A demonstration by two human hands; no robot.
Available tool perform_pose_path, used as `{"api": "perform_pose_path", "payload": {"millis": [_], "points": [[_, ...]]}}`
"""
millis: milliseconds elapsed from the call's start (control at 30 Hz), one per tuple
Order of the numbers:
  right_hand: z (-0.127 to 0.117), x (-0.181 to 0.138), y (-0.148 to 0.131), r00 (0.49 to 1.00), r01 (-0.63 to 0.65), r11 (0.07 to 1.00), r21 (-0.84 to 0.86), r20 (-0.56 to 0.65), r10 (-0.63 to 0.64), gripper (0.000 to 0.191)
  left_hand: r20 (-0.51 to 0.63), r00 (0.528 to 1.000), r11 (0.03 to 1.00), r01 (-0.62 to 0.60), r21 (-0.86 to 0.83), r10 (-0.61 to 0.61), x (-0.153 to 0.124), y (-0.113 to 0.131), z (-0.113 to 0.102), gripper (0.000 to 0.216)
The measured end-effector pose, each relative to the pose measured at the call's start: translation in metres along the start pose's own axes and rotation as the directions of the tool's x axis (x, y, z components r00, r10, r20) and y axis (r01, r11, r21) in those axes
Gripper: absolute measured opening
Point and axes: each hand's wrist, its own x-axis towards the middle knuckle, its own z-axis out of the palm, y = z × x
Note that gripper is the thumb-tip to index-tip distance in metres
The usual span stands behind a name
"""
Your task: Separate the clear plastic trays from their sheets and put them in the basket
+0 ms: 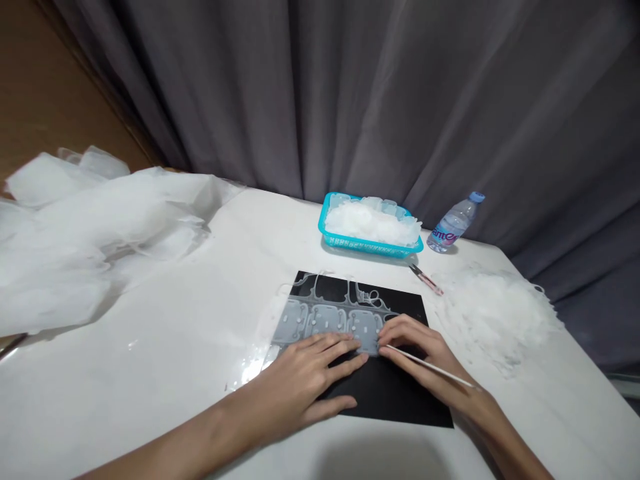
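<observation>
A translucent molded sheet [326, 319] with rounded rectangular pieces and curly strips lies on a black mat [395, 400]. My left hand [320, 367] rests flat on the sheet's near edge, fingers stretched out and apart. At the sheet's right end is my right hand [420, 350], its thumb and fingers pinched around a thin white stick [435, 367]. The stick slants back across the palm toward the wrist. Its working tip is hidden by the fingertips, so I cannot tell whether it touches the rightmost piece [364, 327].
Behind the mat stands a turquoise basket [370, 249] full of translucent pieces. A water bottle [454, 225] is right of it, with a small cutting tool [427, 280] in front. A pile of clear scraps [500, 317] lies right; white plastic sheeting [110, 233] covers the left. A grey curtain [340, 93] hangs behind.
</observation>
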Motion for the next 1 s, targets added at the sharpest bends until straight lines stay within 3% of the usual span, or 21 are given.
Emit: {"api": "perform_pose_path", "payload": {"millis": [100, 267, 433, 1000], "points": [[0.0005, -0.0032, -0.0031, 0.998, 0.009, 1.000, -0.030, 0.060, -0.008, 0.013, -0.018, 1.000, 1.000, 0.020, -0.014, -0.020, 0.0010, 0.0029, -0.0002, 0.049], [0.0011, -0.0069, -0.0060, 0.991, -0.109, 0.992, -0.062, 0.076, 0.113, 0.010, -0.011, 0.999, 0.999, 0.037, -0.022, -0.037, 0.0019, 0.0065, 0.0011, 0.044], [0.0004, -0.0070, -0.0060, 0.987, -0.069, 0.994, -0.081, 0.139, 0.080, 0.011, 0.009, 0.998, 0.997, 0.069, -0.029, -0.069, 0.0018, 0.0075, 0.0036, 0.044], [0.0051, -0.0084, -0.0106, 0.987, 0.046, 0.986, -0.160, 0.158, -0.021, 0.014, -0.030, 0.997, 0.994, 0.068, -0.089, -0.071, 0.0020, 0.0074, 0.0043, 0.045]]}}
